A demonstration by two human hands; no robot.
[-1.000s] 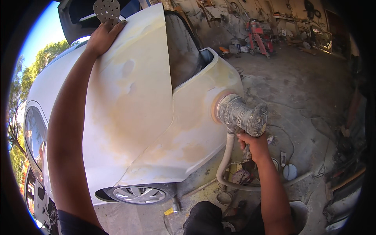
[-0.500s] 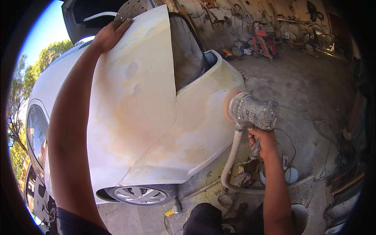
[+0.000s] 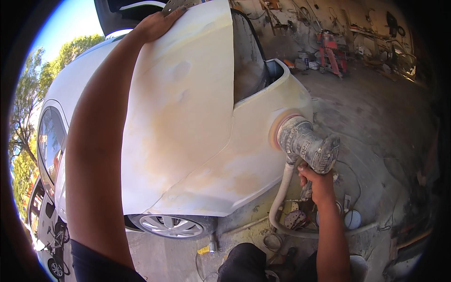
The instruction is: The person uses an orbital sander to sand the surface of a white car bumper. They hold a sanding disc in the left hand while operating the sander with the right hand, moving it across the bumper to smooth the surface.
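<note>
My right hand (image 3: 320, 182) is wrapped round the handle of a dusty grey power sander (image 3: 307, 144). The sander's round pad (image 3: 281, 131) lies against the white bumper (image 3: 253, 160) at the car's corner. A pale hose (image 3: 282, 190) runs down from the tool. High on the car's white side panel (image 3: 183, 117), my left hand (image 3: 159, 24) rests with its fingers stretched over the upper edge. Just beyond those fingers shows a perforated piece (image 3: 177, 4), partly cut off by the picture's top. Tan and yellowish sanded patches spread across panel and bumper.
Below the panel is the car's wheel (image 3: 171, 226). On the floor lie a perforated disc (image 3: 296, 219), an open can (image 3: 352, 219) and a yellow-marked tool (image 3: 208, 247). A red wheeled machine (image 3: 331, 54) stands at the far right, near clutter along the wall.
The view has shifted, so the car sits further right. The sander has slid a little left along the bumper, away from its outer edge. My left hand stays on the panel.
</note>
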